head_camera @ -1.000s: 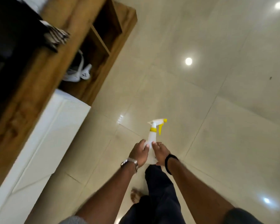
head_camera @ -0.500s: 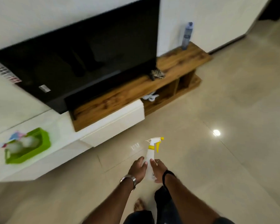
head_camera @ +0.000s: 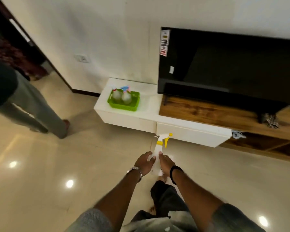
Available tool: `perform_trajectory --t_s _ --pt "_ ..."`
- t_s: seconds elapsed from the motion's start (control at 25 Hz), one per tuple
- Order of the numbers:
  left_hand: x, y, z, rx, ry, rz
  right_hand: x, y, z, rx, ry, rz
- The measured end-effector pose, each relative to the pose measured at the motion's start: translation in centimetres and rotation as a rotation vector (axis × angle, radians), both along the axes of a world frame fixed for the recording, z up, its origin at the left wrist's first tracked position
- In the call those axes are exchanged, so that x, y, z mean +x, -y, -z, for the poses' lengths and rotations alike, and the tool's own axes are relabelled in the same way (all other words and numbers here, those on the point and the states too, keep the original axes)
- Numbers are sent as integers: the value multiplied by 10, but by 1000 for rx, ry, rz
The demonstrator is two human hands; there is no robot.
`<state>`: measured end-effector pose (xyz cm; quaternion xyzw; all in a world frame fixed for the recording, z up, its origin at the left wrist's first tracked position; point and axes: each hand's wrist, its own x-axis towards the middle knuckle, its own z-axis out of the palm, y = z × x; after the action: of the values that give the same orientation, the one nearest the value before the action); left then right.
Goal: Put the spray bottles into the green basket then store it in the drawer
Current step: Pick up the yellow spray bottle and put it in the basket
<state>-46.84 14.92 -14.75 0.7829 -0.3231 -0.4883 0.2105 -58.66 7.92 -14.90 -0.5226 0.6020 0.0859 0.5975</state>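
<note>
White plastic spray bottle with yellow trigger (head_camera: 159,149) upright between left hand (head_camera: 144,163) and right hand (head_camera: 166,163), both clasping its body, above tiled floor. Green plastic basket (head_camera: 124,102) on white worktop (head_camera: 146,113) well ahead, two bottles inside

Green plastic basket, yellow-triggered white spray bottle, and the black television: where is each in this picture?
Green plastic basket (head_camera: 134,101): head view, its right side wall.
Yellow-triggered white spray bottle (head_camera: 158,148): head view, the neck below the yellow collar.
Black television (head_camera: 224,67): head view, middle of the dark screen.
</note>
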Motion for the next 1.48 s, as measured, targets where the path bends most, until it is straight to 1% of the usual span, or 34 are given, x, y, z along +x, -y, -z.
perform_trajectory --t_s 0.16,0.4,0.52,0.68,0.8,0.96,1.08,1.2,1.4,1.48 --pt "45 13 12 36 70 52 51 25 14 107 -19 -76" --pt "107 54 4 46 114 -32 126 90 19 45 -23 -299" --pt "141 77 5 42 129 -42 162 116 24 58 -13 -357" --pt "185 106 6 28 139 -69 207 148 23 48 -13 -378" --pt "219 130 14 11 111 -43 235 166 32 22 -35 -358" --pt "279 163 32 25 95 33 285 185 46 -77 -34 -260" --pt "326 194 41 -21 68 108 324 197 53 -130 -32 -115" --pt "375 227 60 -84 81 208 367 213 67 -195 -29 45" --pt "423 284 109 -213 83 295 418 258 118 -352 -66 245" --pt "431 300 136 -249 116 285 429 273 149 -413 -47 289"
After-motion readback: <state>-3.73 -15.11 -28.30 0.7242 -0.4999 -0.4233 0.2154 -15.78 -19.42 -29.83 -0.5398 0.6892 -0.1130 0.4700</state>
